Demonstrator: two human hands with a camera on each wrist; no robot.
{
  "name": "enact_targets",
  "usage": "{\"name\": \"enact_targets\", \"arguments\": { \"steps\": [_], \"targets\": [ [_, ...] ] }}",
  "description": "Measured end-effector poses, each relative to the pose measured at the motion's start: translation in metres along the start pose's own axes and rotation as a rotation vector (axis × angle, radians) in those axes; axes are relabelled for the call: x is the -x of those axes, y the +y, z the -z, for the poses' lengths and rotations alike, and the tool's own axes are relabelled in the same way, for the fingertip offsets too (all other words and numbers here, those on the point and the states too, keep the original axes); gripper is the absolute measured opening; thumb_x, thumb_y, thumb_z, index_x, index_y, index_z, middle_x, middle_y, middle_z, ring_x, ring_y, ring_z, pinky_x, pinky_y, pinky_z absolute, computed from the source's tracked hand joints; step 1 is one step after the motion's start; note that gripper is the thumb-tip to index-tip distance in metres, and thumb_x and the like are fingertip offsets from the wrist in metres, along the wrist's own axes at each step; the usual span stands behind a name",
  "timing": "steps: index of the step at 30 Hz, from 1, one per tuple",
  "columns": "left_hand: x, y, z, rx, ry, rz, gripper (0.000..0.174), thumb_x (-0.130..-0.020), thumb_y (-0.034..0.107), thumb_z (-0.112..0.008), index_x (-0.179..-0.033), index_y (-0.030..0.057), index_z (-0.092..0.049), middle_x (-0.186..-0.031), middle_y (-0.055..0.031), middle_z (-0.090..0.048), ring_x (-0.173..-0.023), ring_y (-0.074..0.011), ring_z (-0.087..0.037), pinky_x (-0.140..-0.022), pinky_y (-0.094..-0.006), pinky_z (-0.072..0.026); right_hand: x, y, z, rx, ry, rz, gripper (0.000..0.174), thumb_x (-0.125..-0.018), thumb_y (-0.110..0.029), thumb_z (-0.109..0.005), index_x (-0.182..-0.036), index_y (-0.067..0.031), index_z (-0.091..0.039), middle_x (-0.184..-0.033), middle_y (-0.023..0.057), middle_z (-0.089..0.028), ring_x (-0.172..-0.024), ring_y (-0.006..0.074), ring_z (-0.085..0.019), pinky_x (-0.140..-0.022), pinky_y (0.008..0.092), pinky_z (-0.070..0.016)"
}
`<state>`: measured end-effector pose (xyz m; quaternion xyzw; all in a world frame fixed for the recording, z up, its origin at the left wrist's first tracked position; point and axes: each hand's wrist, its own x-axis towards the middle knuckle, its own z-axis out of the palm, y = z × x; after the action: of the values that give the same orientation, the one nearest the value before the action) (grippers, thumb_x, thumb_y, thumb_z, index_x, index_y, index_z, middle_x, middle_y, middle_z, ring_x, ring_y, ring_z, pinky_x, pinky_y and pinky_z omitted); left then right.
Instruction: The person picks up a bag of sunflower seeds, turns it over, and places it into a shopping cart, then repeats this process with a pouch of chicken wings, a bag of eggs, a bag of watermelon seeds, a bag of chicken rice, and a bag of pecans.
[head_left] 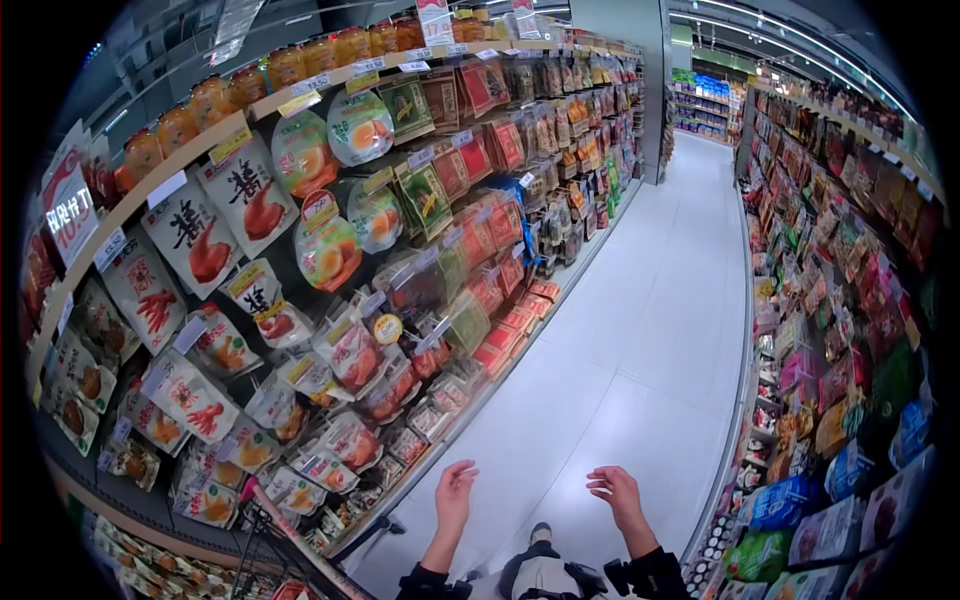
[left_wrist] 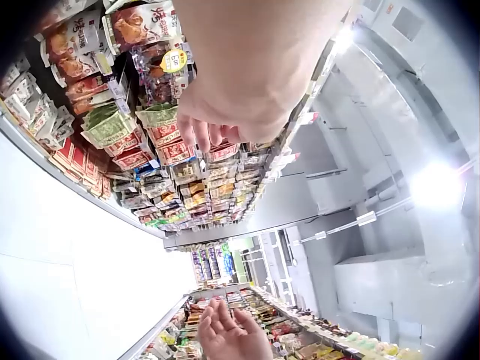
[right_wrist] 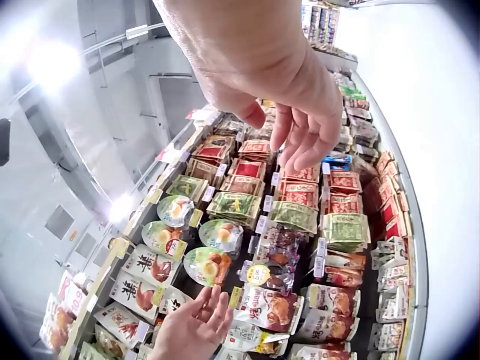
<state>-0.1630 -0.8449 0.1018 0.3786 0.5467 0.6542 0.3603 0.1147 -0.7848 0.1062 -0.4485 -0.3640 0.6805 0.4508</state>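
Both hands are raised in front of the body over the pale aisle floor, apart from each other, and neither holds anything. The left hand [head_left: 455, 492] has loosely bent fingers and is nearer the packed shelf [head_left: 160, 195]. The right hand [head_left: 617, 494] points its relaxed fingers inward toward the left one. In the left wrist view the left hand [left_wrist: 232, 109] hangs large at the top, with the right hand [left_wrist: 234, 339] palm up below. In the right wrist view the right hand [right_wrist: 281, 97] droops from the top and the left hand [right_wrist: 193, 328] shows at the bottom.
Hanging snack packets fill the left shelf, with jars [head_left: 285, 68] along its top. A cart with a pink-ended handle [head_left: 290, 525] stands at lower left. Another packed shelf [head_left: 800, 330] lines the right side. The tiled floor [head_left: 640, 330] runs between them toward distant shelves [head_left: 702, 98].
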Motion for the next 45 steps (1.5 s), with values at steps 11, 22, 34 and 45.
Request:
{"name": "enact_targets", "arguments": {
  "steps": [11, 22, 34, 45],
  "targets": [
    [-0.134, 0.016, -0.083, 0.048, -0.118, 0.036, 0.027, -0.082, 0.002, -0.049, -0.109, -0.0016, -0.046, -0.106, -0.0111, -0.053, -0.094, -0.0185, -0.054, -0.081, -0.0261, -0.0426, -0.126, -0.049, -0.005, -0.07, 0.061, 0.008, 0.029, -0.088, -0.021, -0.034, -0.091, 0.0004, -0.053, -0.089, 0.014, -0.06, -0.077, 0.0189, -0.06, -0.068, 0.0282, -0.0482],
    [-0.232, -0.029, -0.2, -0.03, -0.134, 0.029, 0.03, -0.08, 0.0, -0.05, -0.11, -0.0016, -0.045, -0.106, -0.0126, -0.053, -0.094, -0.0177, -0.054, -0.084, -0.0273, -0.0418, -0.284, -0.094, 0.061, -0.178, 0.001, -0.019, 0.037, -0.09, -0.029, -0.032, -0.093, 0.0012, -0.052, -0.09, 0.0142, -0.059, -0.077, 0.0178, -0.059, -0.069, 0.0271, -0.0474],
    [-0.425, -0.034, -0.434, 0.02, -0.197, -0.043, 0.03, -0.082, 0.003, -0.049, -0.111, -0.0013, -0.044, -0.107, -0.0115, -0.052, -0.095, -0.0182, -0.054, -0.083, -0.0267, -0.0418, -0.48, -0.24, 0.22, -0.182, 0.161, 0.148, 0.035, -0.089, -0.027, -0.033, -0.092, 0.0024, -0.052, -0.088, 0.0145, -0.06, -0.074, 0.0177, -0.06, -0.066, 0.0249, -0.0479],
    [-0.512, -0.081, -0.502, -0.04, -0.133, 0.04, 0.026, -0.084, 0.004, -0.047, -0.109, -0.0014, -0.046, -0.106, -0.0106, -0.054, -0.095, -0.0176, -0.054, -0.084, -0.0272, -0.0402, -0.593, -0.273, 0.249, -0.181, 0.07, 0.024, 0.035, -0.09, -0.027, -0.033, -0.095, 0.0021, -0.052, -0.09, 0.0149, -0.059, -0.076, 0.0177, -0.059, -0.066, 0.026, -0.0484]
  ]
}}
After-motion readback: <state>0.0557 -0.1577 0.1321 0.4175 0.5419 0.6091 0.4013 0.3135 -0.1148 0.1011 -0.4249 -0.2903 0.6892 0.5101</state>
